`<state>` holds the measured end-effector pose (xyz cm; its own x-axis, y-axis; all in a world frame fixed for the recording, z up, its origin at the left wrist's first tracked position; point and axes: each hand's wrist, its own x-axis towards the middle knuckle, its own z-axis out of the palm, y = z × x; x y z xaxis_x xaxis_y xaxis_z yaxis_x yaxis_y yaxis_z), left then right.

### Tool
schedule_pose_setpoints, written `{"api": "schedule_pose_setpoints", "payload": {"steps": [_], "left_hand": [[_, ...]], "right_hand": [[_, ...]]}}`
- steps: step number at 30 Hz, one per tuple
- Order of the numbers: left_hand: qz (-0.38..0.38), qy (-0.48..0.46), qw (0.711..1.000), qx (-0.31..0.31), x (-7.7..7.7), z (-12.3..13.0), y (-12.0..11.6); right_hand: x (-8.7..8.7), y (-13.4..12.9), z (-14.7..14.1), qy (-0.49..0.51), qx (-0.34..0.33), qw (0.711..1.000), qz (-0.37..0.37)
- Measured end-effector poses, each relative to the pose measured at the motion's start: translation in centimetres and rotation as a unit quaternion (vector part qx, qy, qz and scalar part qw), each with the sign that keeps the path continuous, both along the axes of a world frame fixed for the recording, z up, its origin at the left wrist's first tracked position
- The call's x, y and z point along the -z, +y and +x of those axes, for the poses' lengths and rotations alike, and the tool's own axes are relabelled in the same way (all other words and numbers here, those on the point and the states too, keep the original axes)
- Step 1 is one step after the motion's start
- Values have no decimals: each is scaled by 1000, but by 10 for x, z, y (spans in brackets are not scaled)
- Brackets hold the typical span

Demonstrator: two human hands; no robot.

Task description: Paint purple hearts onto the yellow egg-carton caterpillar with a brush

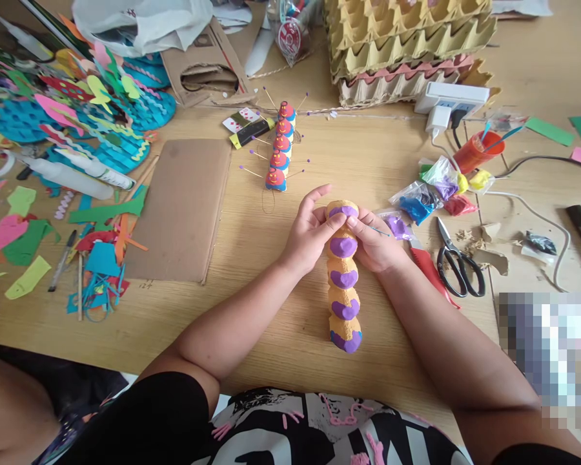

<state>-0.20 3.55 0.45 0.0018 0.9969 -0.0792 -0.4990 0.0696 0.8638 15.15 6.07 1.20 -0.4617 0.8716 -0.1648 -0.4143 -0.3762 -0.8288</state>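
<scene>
A strip of egg carton cups [345, 263], coloured orange with purple clay patches, is held lengthwise in front of me over the table. My left hand [306, 234] grips its far end from the left, thumb pressed on the top purple patch. From the other side my right hand [375, 245] closes on the same end, its thumb tip meeting the left one. A thin dark stick [378, 230] pokes out by the right fingers; its other end is hidden. Farther off stands a finished-looking caterpillar [281, 145] with red and blue clay and pins at its sides.
Scissors [458, 261], a red-handled cutter [428, 268] and bagged clay [419, 200] lie to the right, near a red cup [479, 152] and a power strip [452, 97]. Cardboard [181, 210] and paper scraps [26, 239] are leftward. Stacked egg trays [407, 39] stand behind.
</scene>
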Motion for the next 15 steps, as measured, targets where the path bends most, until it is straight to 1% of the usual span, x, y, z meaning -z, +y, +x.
{"api": "schedule_pose_setpoints", "payload": {"steps": [8,15], "left_hand": [[-28,-29,999,-14,-7,2,-2],[-33,-23,999,-24,-6,1,-1]], "right_hand": [[-6,-3,-2,-12,3,1000,1],[-7,-4,-2,3,9,1000,-2]]}}
